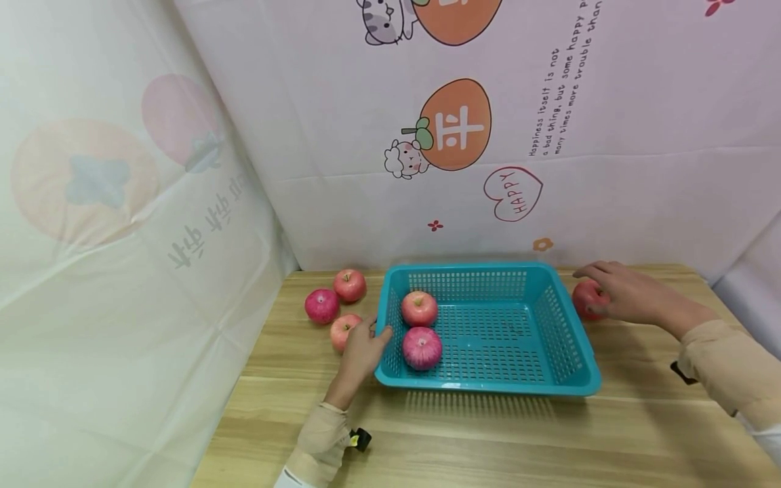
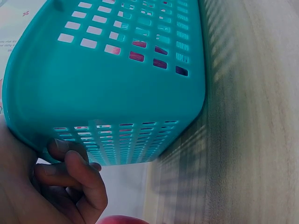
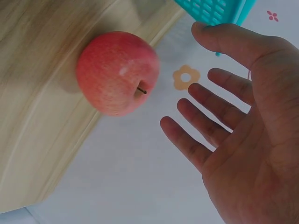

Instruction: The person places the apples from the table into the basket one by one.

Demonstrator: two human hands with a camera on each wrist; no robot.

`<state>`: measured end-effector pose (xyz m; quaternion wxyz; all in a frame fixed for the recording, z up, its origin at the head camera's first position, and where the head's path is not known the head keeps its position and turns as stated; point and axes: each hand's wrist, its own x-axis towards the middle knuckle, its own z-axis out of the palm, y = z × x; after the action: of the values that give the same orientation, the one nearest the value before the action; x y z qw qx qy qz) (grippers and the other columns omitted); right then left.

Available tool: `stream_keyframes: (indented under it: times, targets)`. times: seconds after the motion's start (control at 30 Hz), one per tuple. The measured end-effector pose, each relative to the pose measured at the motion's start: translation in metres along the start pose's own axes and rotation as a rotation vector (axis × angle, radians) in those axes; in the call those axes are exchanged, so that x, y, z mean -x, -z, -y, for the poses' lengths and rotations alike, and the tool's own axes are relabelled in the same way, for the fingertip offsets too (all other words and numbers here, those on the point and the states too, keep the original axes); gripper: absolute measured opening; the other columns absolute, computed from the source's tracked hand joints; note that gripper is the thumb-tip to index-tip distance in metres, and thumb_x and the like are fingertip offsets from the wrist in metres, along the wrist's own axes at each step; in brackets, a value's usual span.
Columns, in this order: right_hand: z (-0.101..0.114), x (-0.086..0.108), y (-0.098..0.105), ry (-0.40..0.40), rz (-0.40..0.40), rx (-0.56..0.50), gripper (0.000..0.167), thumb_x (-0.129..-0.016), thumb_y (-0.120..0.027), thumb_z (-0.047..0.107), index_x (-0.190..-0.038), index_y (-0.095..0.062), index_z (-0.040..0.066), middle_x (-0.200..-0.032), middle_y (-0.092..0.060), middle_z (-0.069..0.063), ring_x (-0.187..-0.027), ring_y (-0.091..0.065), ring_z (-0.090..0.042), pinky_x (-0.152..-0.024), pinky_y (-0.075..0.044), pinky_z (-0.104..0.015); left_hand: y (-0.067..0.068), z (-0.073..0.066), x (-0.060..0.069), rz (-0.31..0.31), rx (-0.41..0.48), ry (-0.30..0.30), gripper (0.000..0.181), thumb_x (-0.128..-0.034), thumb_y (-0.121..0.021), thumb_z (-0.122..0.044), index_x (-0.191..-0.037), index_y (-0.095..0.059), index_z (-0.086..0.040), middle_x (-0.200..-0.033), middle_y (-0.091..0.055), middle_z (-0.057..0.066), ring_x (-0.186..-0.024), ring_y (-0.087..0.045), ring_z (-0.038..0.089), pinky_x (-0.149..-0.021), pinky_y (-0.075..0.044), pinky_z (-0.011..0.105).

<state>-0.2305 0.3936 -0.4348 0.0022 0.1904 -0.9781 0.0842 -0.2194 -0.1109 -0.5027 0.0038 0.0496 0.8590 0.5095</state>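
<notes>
A turquoise plastic basket [image 1: 482, 388] with perforated walls stands on the wooden table. At its left side my left hand [image 1: 361, 354] grips the rim, with the fingers curled under the outer edge in the left wrist view. Inside the basket, along the left wall, sit a red apple [image 1: 419, 309] and a darker pink apple [image 1: 422, 348]. To the right of the basket, my right hand [image 1: 637, 298] hovers over another red apple [image 1: 587, 299]. The right wrist view shows the fingers spread and relaxed, apart from that apple [image 3: 117, 73].
Left of the basket lie a red apple [image 1: 350, 285], a magenta apple [image 1: 322, 306] and a paler apple [image 1: 342, 330] close to the left hand. A printed white cloth [image 1: 342, 217] hangs behind the table [image 1: 488, 447], and another cloth [image 1: 122, 305] hangs at the left.
</notes>
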Motion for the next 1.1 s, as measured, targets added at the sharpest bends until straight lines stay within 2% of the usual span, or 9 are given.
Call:
stream_keyframes:
  times: [0.27, 0.63, 1.1]
  targets:
    - [-0.008, 0.0, -0.004, -0.003, -0.006, -0.002, 0.061, -0.086, -0.085, 0.019, -0.137, -0.06, -0.005, -0.138, -0.061, -0.032, -0.123, -0.059, -0.052, -0.098, -0.052, -0.07, 0.0, 0.002, -0.001, -0.005, -0.003, -0.013, 0.038, -0.1043, -0.063, -0.018, -0.136, -0.066, 0.003, -0.117, -0.077, 0.023, -0.095, -0.077, 0.027, -0.078, -0.066, 0.043]
    - [-0.018, -0.001, -0.01, -0.032, 0.006, -0.029, 0.064, -0.086, -0.085, 0.02, -0.139, -0.058, -0.004, -0.137, -0.06, -0.033, -0.122, -0.058, -0.053, -0.093, -0.054, -0.07, 0.0, 0.0, 0.0, 0.0, 0.005, -0.004, 0.045, -0.1052, -0.062, -0.02, -0.143, -0.06, 0.005, -0.126, -0.074, 0.026, -0.104, -0.077, 0.032, -0.083, -0.066, 0.047]
    - [-0.028, -0.006, -0.021, -0.035, -0.018, -0.048, 0.065, -0.081, -0.087, 0.016, -0.135, -0.059, -0.007, -0.132, -0.06, -0.034, -0.116, -0.059, -0.052, -0.091, -0.054, -0.069, 0.0, 0.0, 0.001, -0.002, 0.004, -0.001, 0.043, -0.1047, -0.062, -0.019, -0.141, -0.063, 0.004, -0.12, -0.076, 0.024, -0.096, -0.078, 0.029, -0.079, -0.067, 0.046]
